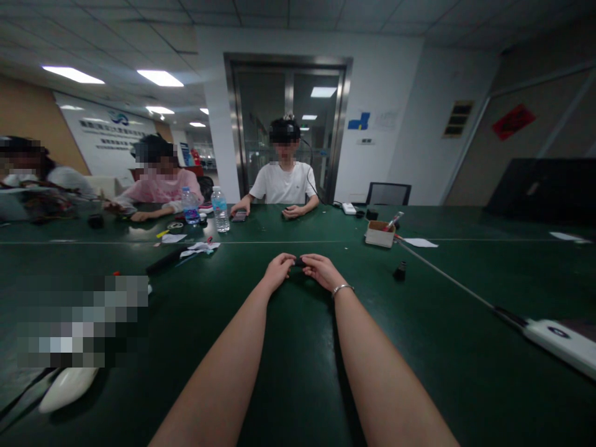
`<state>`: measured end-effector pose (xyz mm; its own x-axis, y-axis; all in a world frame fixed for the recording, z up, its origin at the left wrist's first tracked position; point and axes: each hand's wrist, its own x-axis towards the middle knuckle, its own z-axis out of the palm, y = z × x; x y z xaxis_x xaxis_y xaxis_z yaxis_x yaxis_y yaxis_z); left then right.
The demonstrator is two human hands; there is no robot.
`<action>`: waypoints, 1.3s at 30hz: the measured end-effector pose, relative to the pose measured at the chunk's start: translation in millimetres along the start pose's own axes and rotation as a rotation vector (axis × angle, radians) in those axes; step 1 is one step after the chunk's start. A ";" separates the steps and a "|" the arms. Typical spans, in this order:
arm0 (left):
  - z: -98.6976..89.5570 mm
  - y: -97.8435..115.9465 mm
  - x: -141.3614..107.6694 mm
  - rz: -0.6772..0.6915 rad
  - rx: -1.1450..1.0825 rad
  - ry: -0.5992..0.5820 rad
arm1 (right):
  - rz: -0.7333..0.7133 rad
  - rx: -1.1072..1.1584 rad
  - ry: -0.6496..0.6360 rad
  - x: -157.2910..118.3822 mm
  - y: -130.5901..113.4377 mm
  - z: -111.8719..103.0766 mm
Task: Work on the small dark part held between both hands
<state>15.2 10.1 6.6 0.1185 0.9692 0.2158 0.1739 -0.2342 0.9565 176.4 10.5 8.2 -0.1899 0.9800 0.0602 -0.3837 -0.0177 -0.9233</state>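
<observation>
A: How many hands does the wearer show?

B: Two. The left hand [278, 270] and right hand [321, 270] meet at the middle of the tabletop [298, 372], fingers curled round a small dark object [298, 262] pinched between them. Most of it is hidden by the fingers, so what it is cannot be told. A bracelet [342, 288] sits on the right wrist.

A: What else is on the tabletop?

B: Two bottles [220, 210] stand side by side toward the far left edge. One box [380, 234] sits right of the middle, toward the far edge, with a pen-like thing sticking out. One small dark cone [400, 270] stands nearer, to the right of the hands. A white sheet [420, 243] lies just right of the box. A white device [561, 338] on a cable is cut off by the right edge. Another white thing [67, 386] lies at the near left corner, partly out of view. Paper scraps [199, 248] and a dark rod [166, 261] lie left of the middle.

A: Other people?

B: Three sit at the far edge. The one opposite [284, 180] rests both hands on the tabletop, one hand by a phone [239, 216]. A blurred patch covers part of the left side.
</observation>
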 end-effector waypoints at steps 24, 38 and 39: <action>-1.1 -4.1 2.4 0.004 -0.013 -0.012 | -0.001 0.000 -0.019 -0.5 0.2 -0.1; -0.1 -0.9 0.3 -0.010 -0.048 -0.015 | 0.007 0.001 -0.009 -0.6 -0.3 -0.3; 0.0 -0.8 0.2 -0.007 -0.041 -0.015 | 0.005 0.001 -0.008 -0.5 -0.2 -0.5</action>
<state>15.1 10.5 5.9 0.1320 0.9695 0.2063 0.1344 -0.2237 0.9653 177.0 10.2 8.2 -0.1994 0.9782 0.0586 -0.3835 -0.0229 -0.9233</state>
